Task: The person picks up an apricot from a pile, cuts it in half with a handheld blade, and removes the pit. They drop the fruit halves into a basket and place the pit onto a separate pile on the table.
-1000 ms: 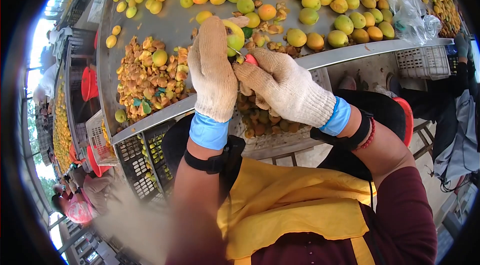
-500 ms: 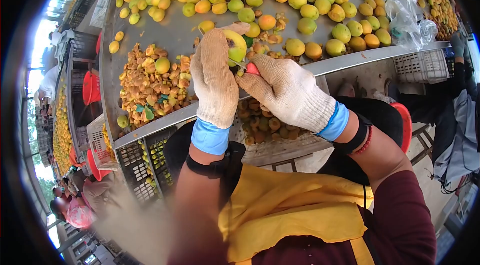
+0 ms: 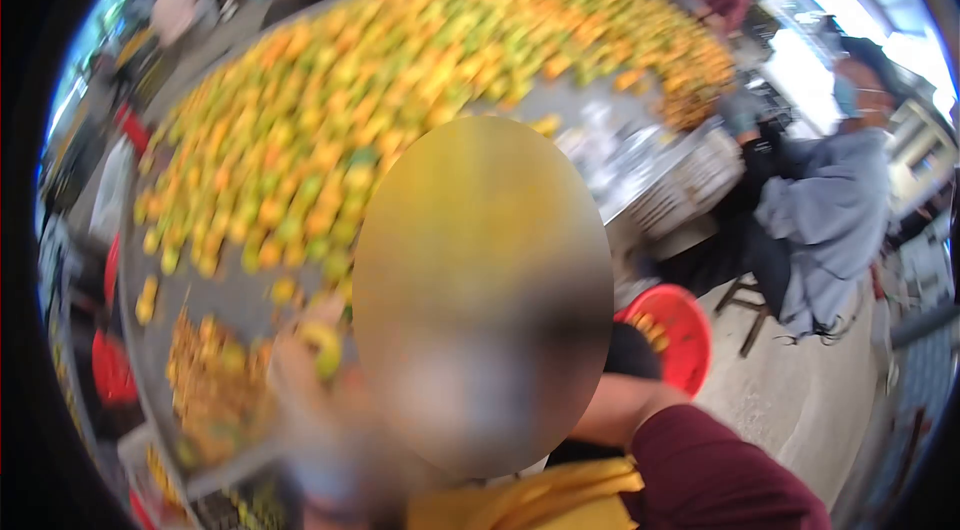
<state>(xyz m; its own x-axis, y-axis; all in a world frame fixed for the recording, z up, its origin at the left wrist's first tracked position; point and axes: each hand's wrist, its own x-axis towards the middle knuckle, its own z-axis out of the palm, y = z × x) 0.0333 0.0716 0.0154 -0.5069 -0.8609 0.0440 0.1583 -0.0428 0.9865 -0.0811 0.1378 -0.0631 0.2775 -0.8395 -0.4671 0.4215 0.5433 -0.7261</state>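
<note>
Smeared by motion, my left hand in its pale glove is closed round a yellow-green fruit at the lower left, over the metal table. A large blurred oval covers the middle of the view and hides my right hand; only the right forearm and dark red sleeve show. Cut fruit pieces lie in a heap left of my left hand. Beyond it spreads a large pile of yellow, green and orange fruit.
A red basin with some orange pieces stands at the right, near a wooden stool. A white crate is at the table's right edge. One person in grey sits at the right; other people are farther back.
The view has swung up and to the right, showing more of the pile and the seated person. My left hand appears lower and farther left, still holding the fruit. My right hand has become hidden.
</note>
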